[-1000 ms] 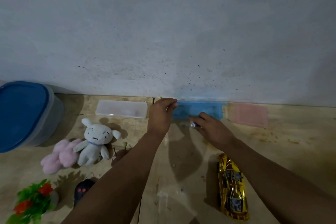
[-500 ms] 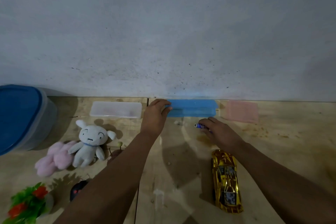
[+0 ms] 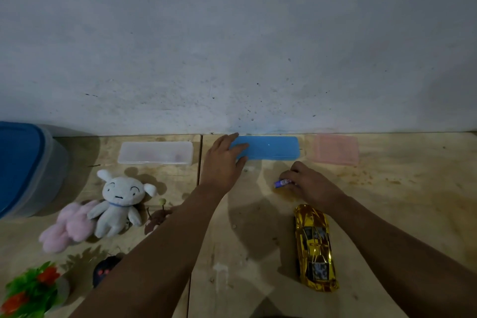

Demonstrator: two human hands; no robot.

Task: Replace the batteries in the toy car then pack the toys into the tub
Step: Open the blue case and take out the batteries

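A gold toy car (image 3: pixel 315 248) lies on the wooden table near the front right, nose toward me. My right hand (image 3: pixel 309 184) hovers just behind it, fingers closed on a small purple battery (image 3: pixel 283 183). My left hand (image 3: pixel 223 160) rests on the left end of a flat blue case (image 3: pixel 271 147) that lies closed against the wall. The tub (image 3: pixel 28 165), clear with a blue lid, stands at the far left. A white plush dog (image 3: pixel 117 201) and a pink plush (image 3: pixel 68 228) lie between the tub and my left arm.
A clear flat case (image 3: pixel 156 153) and a pink flat case (image 3: pixel 335 148) sit along the wall beside the blue one. A potted plastic plant (image 3: pixel 31 289) and a dark remote control (image 3: pixel 103 270) lie at the front left. A small brown toy (image 3: pixel 156 219) lies by my left forearm.
My right hand has drawn back from the blue case toward the car with the battery in it. The case's lid now lies shut under my left hand.
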